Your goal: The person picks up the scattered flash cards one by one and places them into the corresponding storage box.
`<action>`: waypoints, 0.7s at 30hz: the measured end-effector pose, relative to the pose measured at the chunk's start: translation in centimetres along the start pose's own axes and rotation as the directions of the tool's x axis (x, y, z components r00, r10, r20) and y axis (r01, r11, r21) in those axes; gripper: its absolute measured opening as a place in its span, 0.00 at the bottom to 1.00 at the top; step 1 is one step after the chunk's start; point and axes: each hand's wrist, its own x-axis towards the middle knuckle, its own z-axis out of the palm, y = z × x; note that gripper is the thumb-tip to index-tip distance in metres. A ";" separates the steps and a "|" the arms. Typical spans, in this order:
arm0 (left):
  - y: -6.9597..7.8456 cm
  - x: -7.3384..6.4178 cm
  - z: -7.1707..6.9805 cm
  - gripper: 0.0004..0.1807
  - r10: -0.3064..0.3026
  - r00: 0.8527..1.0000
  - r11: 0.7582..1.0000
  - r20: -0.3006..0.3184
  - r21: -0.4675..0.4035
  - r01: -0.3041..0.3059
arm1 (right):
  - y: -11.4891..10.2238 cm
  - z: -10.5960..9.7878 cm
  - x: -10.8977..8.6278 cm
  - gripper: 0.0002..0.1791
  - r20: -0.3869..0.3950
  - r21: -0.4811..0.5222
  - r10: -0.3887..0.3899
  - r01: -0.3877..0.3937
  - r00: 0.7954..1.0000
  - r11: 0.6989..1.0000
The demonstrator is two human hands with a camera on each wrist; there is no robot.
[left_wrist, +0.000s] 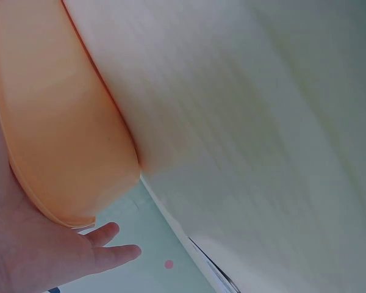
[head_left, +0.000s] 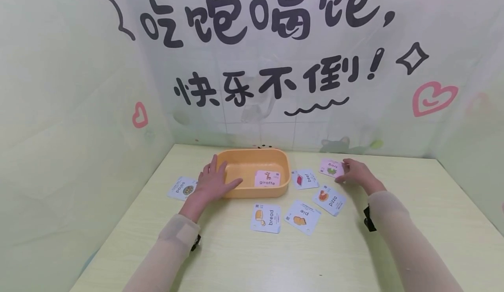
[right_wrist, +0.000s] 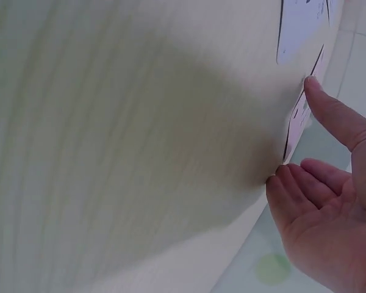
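Observation:
In the head view my left hand (head_left: 212, 182) lies over the left end of an orange plastic basin (head_left: 252, 192), fingers spread and thumb reaching across the near rim. The left wrist view shows that hand (left_wrist: 43, 256) against the basin rim, fingers extended past it. A pink giraffe card (head_left: 267, 179) is inside the basin. Farther right, my right hand (head_left: 358, 174) is at the right edge of a pink frog card (head_left: 330, 168). In the right wrist view its thumb (right_wrist: 329, 110) touches the card's edge and its fingertips meet the table beside the card's end.
Cards reading beef (head_left: 305, 179), pizza (head_left: 330, 200), pie (head_left: 302, 217) and bread (head_left: 266, 218) lie around the basin's right and front. A salad card (head_left: 183, 188) is left of it. The pale table (head_left: 275, 261) ends at printed wall sheets (head_left: 252, 134).

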 end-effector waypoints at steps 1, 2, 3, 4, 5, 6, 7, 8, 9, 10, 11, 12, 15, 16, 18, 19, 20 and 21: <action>0.0 0.0 0.0 0.53 0.000 1.000 1.000 0.001 0.002 0.000 | 0.0 0.0 0.0 0.50 -0.002 -0.008 0.001 -0.001 1.000 1.000; 0.1 0.0 0.0 0.54 -0.001 1.000 1.000 0.002 0.003 0.001 | -0.1 0.1 0.0 0.49 -0.004 -0.016 0.002 -0.002 1.000 1.000; 0.1 0.0 -0.1 0.54 -0.001 1.000 1.000 0.003 0.003 0.001 | -0.2 0.1 0.0 0.48 -0.003 -0.021 0.002 -0.002 1.000 1.000; 0.2 -0.1 -0.1 0.53 0.000 1.000 1.000 0.001 0.003 0.000 | -0.2 0.1 0.0 0.48 -0.006 -0.031 -0.003 0.003 1.000 1.000; 0.2 -0.1 -0.1 0.53 0.000 1.000 1.000 -0.001 0.000 0.000 | -0.2 0.2 0.0 0.47 -0.006 -0.043 -0.010 0.009 1.000 0.999; 0.2 -0.1 -0.2 0.53 -0.002 1.000 1.000 0.000 -0.002 0.002 | -0.2 0.2 0.0 0.46 -0.007 -0.053 -0.015 0.014 1.000 0.999; 0.3 -0.2 -0.2 0.53 -0.005 1.000 1.000 0.000 -0.005 0.005 | -0.2 0.2 0.1 0.45 -0.010 -0.068 -0.024 0.024 1.000 0.997; 0.3 -0.2 -0.2 0.53 -0.007 1.000 1.000 0.001 -0.008 0.007 | -0.2 0.2 0.1 0.45 -0.010 -0.077 -0.028 0.027 1.000 0.997; 0.3 -0.2 -0.3 0.53 -0.005 1.000 1.000 0.000 -0.009 0.005 | -0.3 0.2 0.1 0.45 -0.010 -0.087 -0.033 0.032 0.999 0.996; 0.3 -0.3 -0.3 0.53 -0.004 1.000 1.000 -0.003 -0.009 0.004 | -0.3 0.2 0.2 0.45 -0.008 -0.094 -0.034 0.033 0.999 0.995; 0.3 -0.3 -0.3 0.53 -0.007 1.000 1.000 0.001 -0.011 0.007 | -0.3 0.2 0.2 0.45 -0.005 -0.097 -0.036 0.035 0.999 0.995; 0.3 -0.3 -0.3 0.53 -0.010 1.000 1.000 0.005 -0.011 0.010 | -0.3 0.2 0.2 0.45 -0.001 -0.099 -0.036 0.035 0.999 0.994; 0.4 -0.4 -0.3 0.53 -0.011 1.000 1.000 0.008 -0.009 0.011 | -0.3 0.2 0.2 0.44 0.007 -0.119 -0.047 0.047 0.999 0.992; 0.4 -0.4 -0.3 0.53 -0.013 1.000 1.000 0.011 -0.010 0.013 | -0.3 0.2 0.3 0.44 0.009 -0.130 -0.052 0.053 0.999 0.990; 0.4 -0.3 -0.3 0.53 -0.013 1.000 1.000 0.010 -0.007 0.013 | -0.4 0.2 0.2 0.43 0.008 -0.145 -0.062 0.063 0.998 0.987; 0.4 -0.3 -0.3 0.53 -0.012 1.000 1.000 0.009 -0.006 0.012 | -0.3 0.2 0.2 0.42 0.006 -0.152 -0.068 0.068 0.998 0.986; 0.4 -0.3 -0.4 0.53 -0.012 1.000 1.000 0.007 -0.006 0.012 | -0.4 0.2 0.2 0.42 0.005 -0.156 -0.073 0.073 0.997 0.985; 0.4 -0.3 -0.4 0.53 -0.011 1.000 1.000 0.005 -0.007 0.011 | -0.4 0.1 0.2 0.41 0.002 -0.159 -0.079 0.079 0.997 0.984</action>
